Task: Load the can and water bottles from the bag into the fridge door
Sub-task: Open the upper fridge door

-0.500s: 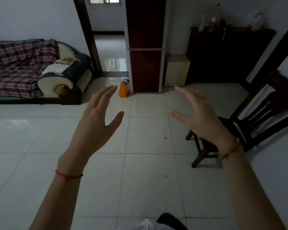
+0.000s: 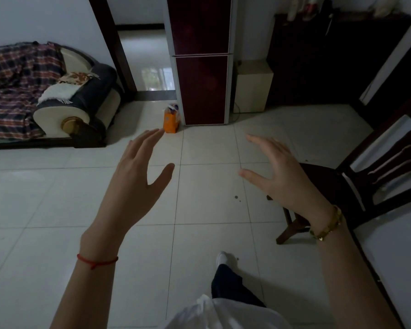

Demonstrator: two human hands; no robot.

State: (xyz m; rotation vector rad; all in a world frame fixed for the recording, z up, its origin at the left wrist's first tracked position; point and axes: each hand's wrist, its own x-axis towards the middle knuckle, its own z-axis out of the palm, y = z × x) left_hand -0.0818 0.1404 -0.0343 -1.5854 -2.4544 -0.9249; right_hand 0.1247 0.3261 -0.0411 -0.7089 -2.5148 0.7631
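2 empty hands, left hand (image 2: 138,176) and right hand (image 2: 280,176), spread wide; the orange bag (image 2: 170,119), seemingly upright, lies ahead, nearer the left.

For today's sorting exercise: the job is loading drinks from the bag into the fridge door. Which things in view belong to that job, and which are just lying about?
Belong to the job:
orange bag on the floor
dark red fridge, doors closed
left hand, open
right hand, open

Just lying about:
sofa
plaid blanket
wooden chair
dark cabinet
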